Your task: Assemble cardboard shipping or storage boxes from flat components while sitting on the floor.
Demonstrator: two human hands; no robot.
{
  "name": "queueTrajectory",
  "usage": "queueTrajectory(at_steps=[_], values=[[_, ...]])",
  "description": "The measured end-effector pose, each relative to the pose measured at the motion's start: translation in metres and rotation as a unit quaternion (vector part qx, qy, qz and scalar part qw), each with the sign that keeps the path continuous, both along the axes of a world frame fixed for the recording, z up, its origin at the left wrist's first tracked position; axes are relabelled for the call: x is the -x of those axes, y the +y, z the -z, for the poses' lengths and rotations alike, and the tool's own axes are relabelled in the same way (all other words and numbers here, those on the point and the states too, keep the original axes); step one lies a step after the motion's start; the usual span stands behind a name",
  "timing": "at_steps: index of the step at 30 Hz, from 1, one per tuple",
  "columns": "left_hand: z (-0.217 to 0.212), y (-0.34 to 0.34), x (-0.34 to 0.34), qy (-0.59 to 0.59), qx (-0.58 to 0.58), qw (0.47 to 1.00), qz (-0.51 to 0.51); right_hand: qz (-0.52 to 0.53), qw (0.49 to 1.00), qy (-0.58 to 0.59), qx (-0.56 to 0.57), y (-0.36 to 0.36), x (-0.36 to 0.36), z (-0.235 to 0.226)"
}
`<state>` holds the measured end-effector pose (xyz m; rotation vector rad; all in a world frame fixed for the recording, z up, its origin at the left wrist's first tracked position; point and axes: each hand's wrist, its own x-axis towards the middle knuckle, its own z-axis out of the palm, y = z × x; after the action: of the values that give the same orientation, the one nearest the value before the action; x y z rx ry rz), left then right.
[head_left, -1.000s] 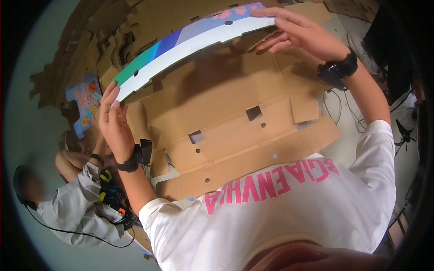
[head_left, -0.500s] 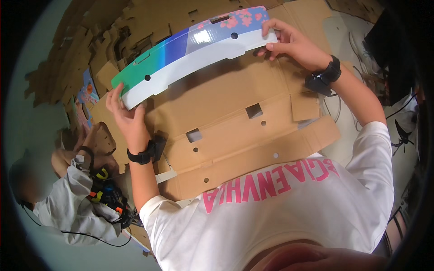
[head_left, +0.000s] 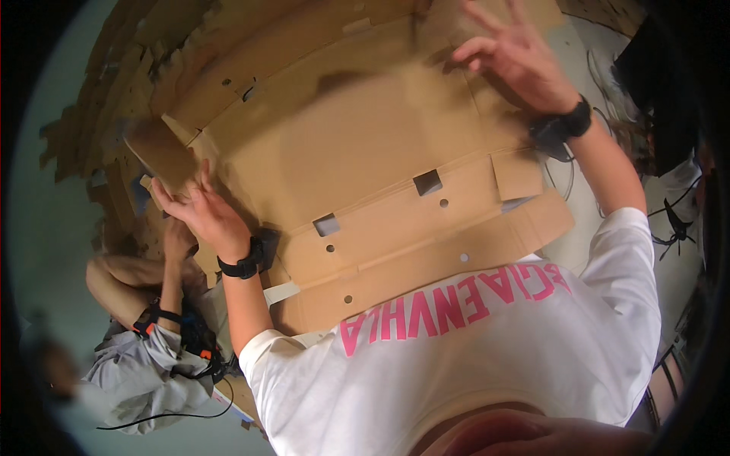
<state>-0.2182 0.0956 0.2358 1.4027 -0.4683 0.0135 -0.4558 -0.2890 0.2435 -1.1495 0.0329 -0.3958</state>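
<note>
A large brown cardboard box blank point(head_left: 350, 152) lies unfolded in front of me, its plain inner face up. Square cutouts and small round holes run along its near panels. At its left side my left hand point(head_left: 204, 216) is open with spread fingers, close to a raised brown side flap point(head_left: 163, 156) that is blurred; whether they touch I cannot tell. Over the far right corner hovers my right hand point(head_left: 521, 64), open, fingers apart and slightly smeared by motion, holding nothing. The near strip point(head_left: 441, 258) of the blank rests close against my shirt.
More cut cardboard point(head_left: 99, 163) is spread and stacked at the far left and behind the blank. Another person point(head_left: 152, 365) sits at the left, one hand point(head_left: 179, 239) near my left forearm. Cables and a small black stand point(head_left: 673, 228) are on the right.
Both hands have let go of the far panel with the coloured print. It has tipped away, so its printed face no longer shows. My right hand has risen; the person at left has shifted.
</note>
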Motion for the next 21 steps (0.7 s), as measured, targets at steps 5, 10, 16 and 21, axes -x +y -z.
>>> queueTrajectory(at_steps=[5, 10, 16, 21], values=[[0.016, 0.021, 0.002, -0.106, -0.196, 0.974, -0.032, 0.014, 0.982, 0.102, 0.158, -0.015, 0.030, -0.022], [0.022, 0.025, -0.003, -0.097, -0.405, 0.908, 0.050, -0.274, 0.889, 0.326, 0.166, -0.032, 0.100, -0.048], [0.018, 0.016, 0.011, -0.146, -0.435, 0.884, 0.089, -0.246, 0.808, 0.472, 0.251, -0.059, 0.190, -0.041], [0.011, 0.008, 0.027, -0.038, -0.382, 0.921, 0.074, 0.035, 0.851, 0.354, 0.387, -0.011, 0.219, 0.036]])
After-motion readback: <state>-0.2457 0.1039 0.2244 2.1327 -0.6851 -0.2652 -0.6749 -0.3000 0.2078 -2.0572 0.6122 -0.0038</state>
